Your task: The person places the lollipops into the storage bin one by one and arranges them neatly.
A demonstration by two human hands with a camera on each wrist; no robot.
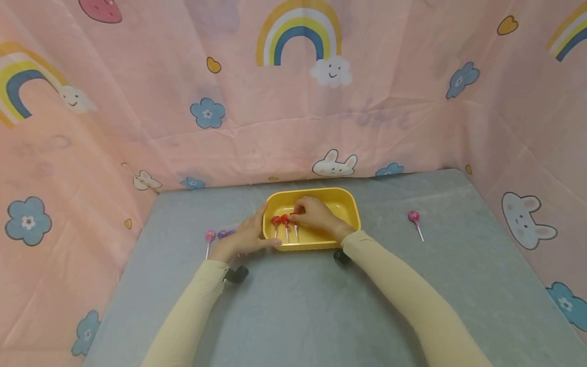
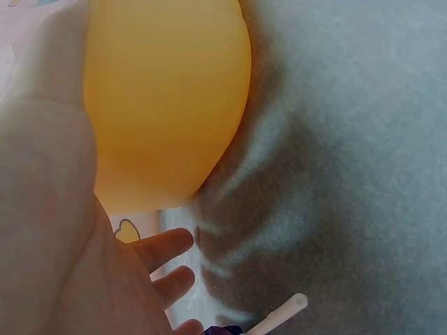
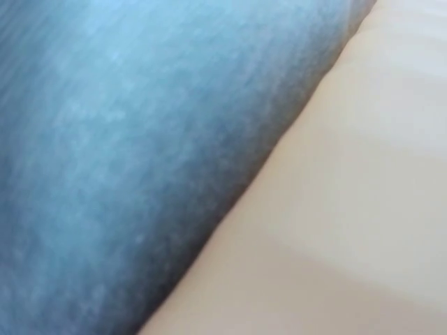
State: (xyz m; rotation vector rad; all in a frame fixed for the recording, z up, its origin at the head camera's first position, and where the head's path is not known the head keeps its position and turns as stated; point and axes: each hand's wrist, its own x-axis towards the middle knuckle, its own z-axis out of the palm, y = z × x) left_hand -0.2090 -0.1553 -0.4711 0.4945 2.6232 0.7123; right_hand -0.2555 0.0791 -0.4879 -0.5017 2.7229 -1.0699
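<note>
A yellow tray stands on the grey table. Inside its left part, two red lollipops lie side by side, sticks toward the near side. My right hand reaches into the tray and pinches the head of another red lollipop beside them; its fingertips partly hide the head. Against the tray's left end rests my left hand, thumb at the near corner and index finger by the far one. In the left wrist view its other fingers stretch out beside the yellow wall, holding nothing.
Left of the tray lie a pink lollipop and purple lollipops partly covered by the left hand. Farther right is a dark pink lollipop. A pink patterned cloth hangs behind the table. The right wrist view shows mostly sleeve.
</note>
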